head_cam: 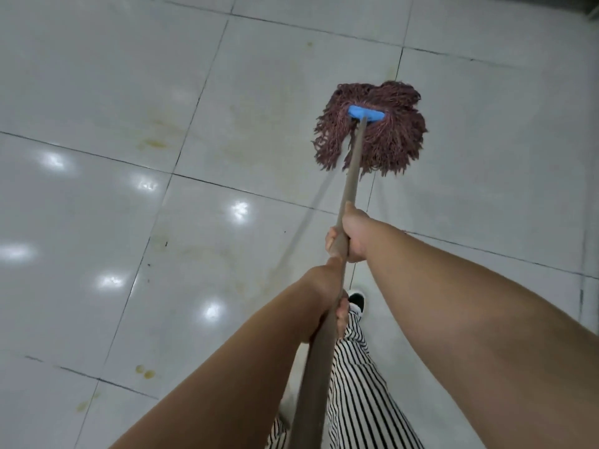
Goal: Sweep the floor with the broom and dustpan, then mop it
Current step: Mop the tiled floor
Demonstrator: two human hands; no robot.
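Note:
A mop with a reddish-brown string head (372,134) and a blue clamp (366,112) lies spread on the pale tiled floor (97,196), up and right of centre. Its long brown handle (351,179) runs down toward me. My right hand (351,236) grips the handle higher up, fingers wrapped round it. My left hand (327,303) grips the handle lower down, closer to my body. No broom or dustpan is in view.
Yellowish stains mark the tiles at left centre (150,144) and at the lower left (145,372). Ceiling lights reflect off the wet-looking floor. My striped trouser leg (356,400) and a dark shoe (356,301) sit under the handle. A dark edge shows at the top right corner.

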